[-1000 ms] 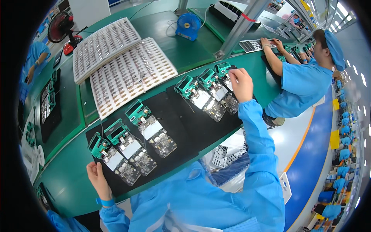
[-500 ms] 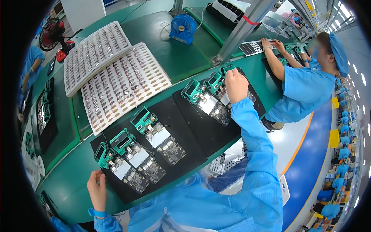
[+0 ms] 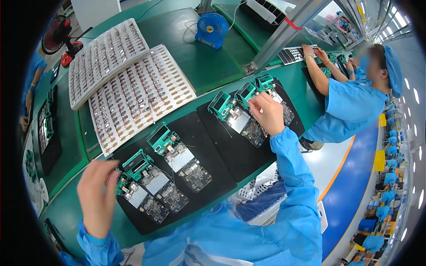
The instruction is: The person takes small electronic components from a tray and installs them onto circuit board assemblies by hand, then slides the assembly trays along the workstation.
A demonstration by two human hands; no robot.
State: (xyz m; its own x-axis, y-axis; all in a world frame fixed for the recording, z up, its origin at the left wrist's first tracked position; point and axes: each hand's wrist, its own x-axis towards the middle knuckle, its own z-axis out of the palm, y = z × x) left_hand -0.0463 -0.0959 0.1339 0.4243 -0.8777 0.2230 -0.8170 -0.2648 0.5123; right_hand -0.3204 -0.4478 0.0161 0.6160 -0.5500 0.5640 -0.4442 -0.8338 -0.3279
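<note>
My right hand [image 3: 269, 114] is over the right black mat [image 3: 222, 150], its thumb and fingers pinched together. Anything between the fingertips is too small to make out. Beneath and beside it lie three circuit boards, one of them partly covered by the hand; the nearest board [image 3: 254, 133] has a white patch and a green frame [image 3: 219, 105]. Raised at the left mat's edge, my left hand [image 3: 96, 195] has bent fingers with the thumb apart and nothing visible in it. It partly hides the green frame of the leftmost board [image 3: 153, 209]. Two more boards [image 3: 173, 197] [image 3: 195, 177] lie alongside.
Two white trays [image 3: 108, 57] [image 3: 184, 91] of small wired parts overlap beyond the left mat. A blue fan [image 3: 210, 30] stands at the back, a red and black fan [image 3: 57, 37] at far left. A metal post [image 3: 279, 37] rises near a co-worker [image 3: 355, 97] on the right.
My left hand has risen from the mat's left edge and moved up over the leftmost frame. My right hand has drawn back toward me, uncovering the far right green frame.
</note>
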